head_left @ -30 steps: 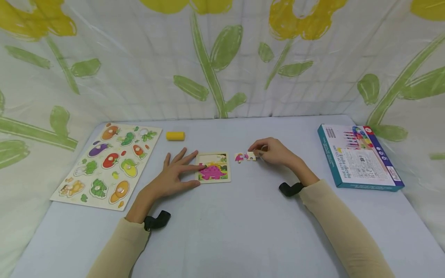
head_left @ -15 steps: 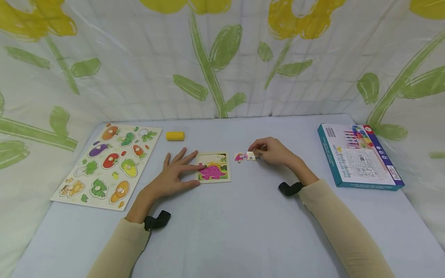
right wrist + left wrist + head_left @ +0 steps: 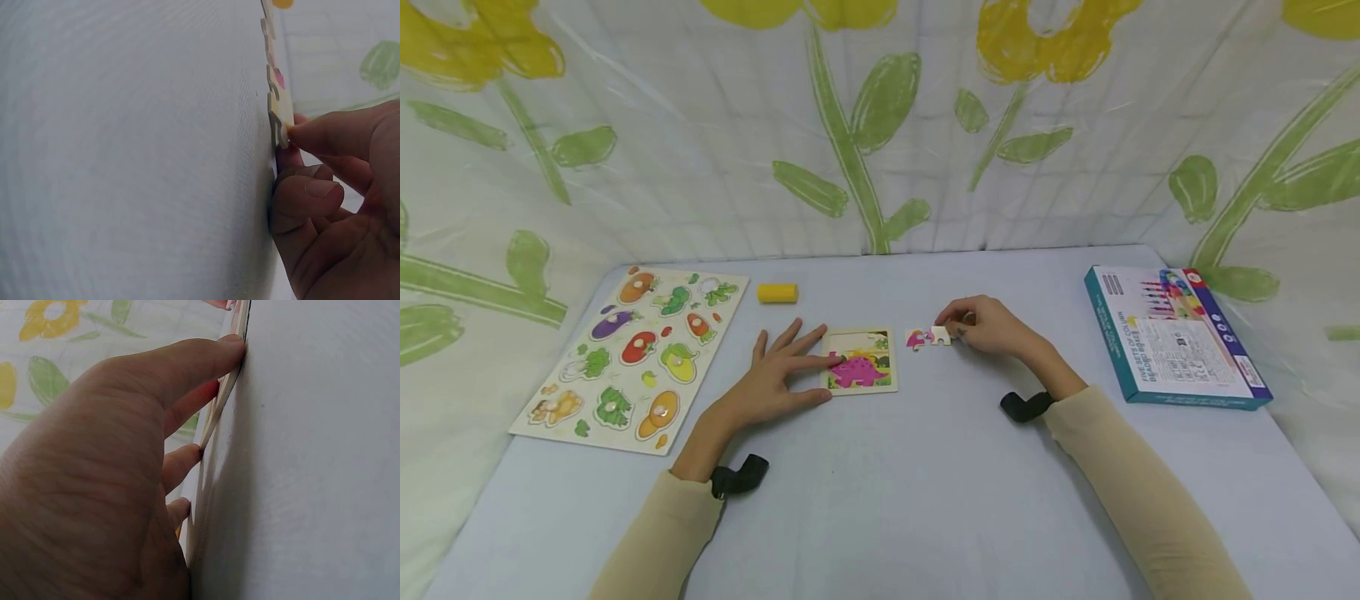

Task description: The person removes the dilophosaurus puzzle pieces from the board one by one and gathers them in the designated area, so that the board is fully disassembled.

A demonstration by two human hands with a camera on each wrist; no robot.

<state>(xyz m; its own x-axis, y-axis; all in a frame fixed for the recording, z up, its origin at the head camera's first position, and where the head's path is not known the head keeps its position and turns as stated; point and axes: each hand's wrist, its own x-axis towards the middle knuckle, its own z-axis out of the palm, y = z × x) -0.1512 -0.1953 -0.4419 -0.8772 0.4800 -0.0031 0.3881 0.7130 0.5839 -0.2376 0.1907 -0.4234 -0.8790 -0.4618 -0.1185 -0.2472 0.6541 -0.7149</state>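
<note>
barely any shift in the past second around the dinosaur jigsaw (image 3: 861,372)

left hand (image 3: 767,379) has its fingers spread wide, touching the left side of the framed jigsaw, flat on the pale tabletop (image 3: 880,500). right hand (image 3: 991,327) pinches the jigsaw piece (image 3: 941,336) at its edge; a pink piece (image 3: 915,339) lies just beside that, nearer the frame. yellow cylinder (image 3: 777,293) sits beyond the left hand, vegetable peg board (image 3: 638,392) far left, teal-sided box (image 3: 1180,358) far right.
</note>
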